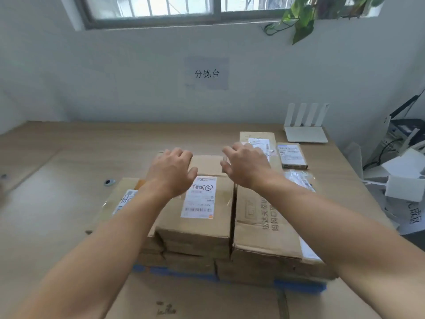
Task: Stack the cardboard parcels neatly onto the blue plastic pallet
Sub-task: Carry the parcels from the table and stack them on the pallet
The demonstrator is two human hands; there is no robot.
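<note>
Cardboard like this is stiff along its edges and soft in the middle of a face. So the small box [208, 165], at the back of the stack behind the labelled box [197, 210], looks best taken by its two short sides rather than pressed from above. I'd judge it light, set against the large box [259, 224] on the right, and its taped faces may be a little slick. The hands are placed for that: the left hand [171, 171] is over its left end and the right hand [247, 165] at its right end. The fingers of both are bent and slightly apart, but the picture is smeared there and I cannot tell whether either grips the box or only hovers beside it. The stack stands on the blue pallet [299, 288], of which only a strip along the near edge shows, and a sheet of cardboard [195, 298] covers the foreground. The arms hide much of the left box [122, 203], and the lower layers show only their front faces. The loose parcels [257, 138] on the table [69, 139] beyond are partly blocked by the right hand.
</note>
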